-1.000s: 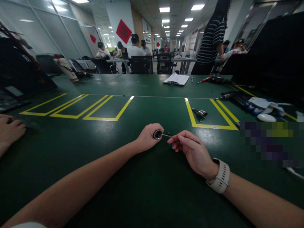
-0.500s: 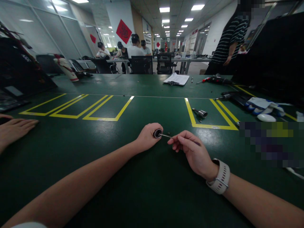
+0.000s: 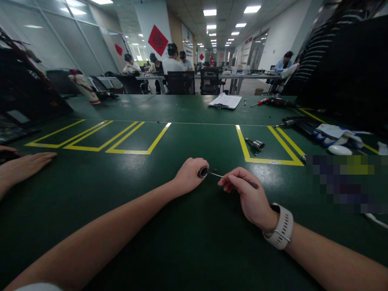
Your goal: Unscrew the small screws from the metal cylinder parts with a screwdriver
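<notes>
My left hand [image 3: 189, 174] is closed around a hollow round metal piece [image 3: 203, 172], likely a socket, its open end facing right. Its other end is hidden in my fingers. Between the fingers and thumb of my right hand [image 3: 244, 186] is a thin screwdriver [image 3: 216, 175] with a dark handle. Its shaft points left, with the tip at or just outside the rim of the hollow piece; I cannot tell which. A small dark nut-like piece [image 3: 215, 169] lies on the green table [image 3: 194, 242] just beyond the shaft.
Another metal socket with a shank [image 3: 257, 144] lies inside the right yellow-taped area, a small nut [image 3: 256, 154] beside it. Farther right are gloves [image 3: 338, 135], a white oval object [image 3: 340, 150] and tools. A clipboard [image 3: 224, 101] lies behind. Another person's hand [image 3: 28, 167] rests at left.
My right hand has drawn the screwdriver slightly right, out from the middle of the hollow piece. The other person's hand at left has shifted right. The person in stripes has moved right.
</notes>
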A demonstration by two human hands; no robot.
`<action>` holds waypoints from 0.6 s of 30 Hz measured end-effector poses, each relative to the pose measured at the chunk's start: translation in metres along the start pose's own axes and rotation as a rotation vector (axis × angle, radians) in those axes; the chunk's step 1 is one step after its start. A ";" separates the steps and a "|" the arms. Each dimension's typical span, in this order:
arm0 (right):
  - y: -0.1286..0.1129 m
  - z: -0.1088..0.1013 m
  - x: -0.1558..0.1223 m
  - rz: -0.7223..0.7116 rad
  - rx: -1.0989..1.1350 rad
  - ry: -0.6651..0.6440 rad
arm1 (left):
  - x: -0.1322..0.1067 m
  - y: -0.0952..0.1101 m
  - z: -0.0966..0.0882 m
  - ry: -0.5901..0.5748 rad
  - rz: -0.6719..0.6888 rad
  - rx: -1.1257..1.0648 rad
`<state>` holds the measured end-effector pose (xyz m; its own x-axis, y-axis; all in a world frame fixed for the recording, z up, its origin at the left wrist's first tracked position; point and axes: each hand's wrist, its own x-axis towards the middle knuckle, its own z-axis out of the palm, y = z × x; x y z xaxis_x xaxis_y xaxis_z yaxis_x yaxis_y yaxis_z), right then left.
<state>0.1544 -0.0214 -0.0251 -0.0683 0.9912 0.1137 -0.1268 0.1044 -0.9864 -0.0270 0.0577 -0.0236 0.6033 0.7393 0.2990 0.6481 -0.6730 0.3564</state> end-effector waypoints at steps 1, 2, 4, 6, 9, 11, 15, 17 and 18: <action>0.000 0.000 0.000 -0.001 -0.001 0.004 | 0.000 0.000 0.000 0.000 0.002 0.001; 0.001 0.000 0.000 -0.003 -0.001 0.010 | 0.000 0.000 0.000 0.001 0.004 0.000; 0.001 -0.001 -0.001 -0.012 0.003 0.026 | 0.000 -0.001 0.001 0.004 0.004 0.000; 0.002 -0.001 -0.001 -0.022 0.011 0.058 | -0.001 -0.002 0.001 0.004 0.000 0.000; 0.001 -0.001 0.000 -0.025 0.021 0.103 | -0.001 -0.003 0.002 0.001 -0.010 0.000; 0.000 0.000 0.000 -0.018 0.012 0.122 | -0.001 -0.004 0.003 0.003 -0.024 -0.005; 0.000 0.000 0.001 0.017 -0.014 0.134 | -0.001 -0.005 0.004 0.013 -0.054 -0.035; 0.001 -0.001 0.002 0.031 -0.007 0.146 | -0.002 -0.004 0.003 0.038 -0.071 -0.072; 0.002 -0.001 0.002 0.031 0.001 0.155 | -0.002 -0.004 0.003 0.056 -0.077 -0.096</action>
<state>0.1546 -0.0190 -0.0270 0.0817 0.9946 0.0637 -0.1283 0.0739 -0.9890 -0.0293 0.0590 -0.0282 0.5245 0.7908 0.3155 0.6426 -0.6108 0.4626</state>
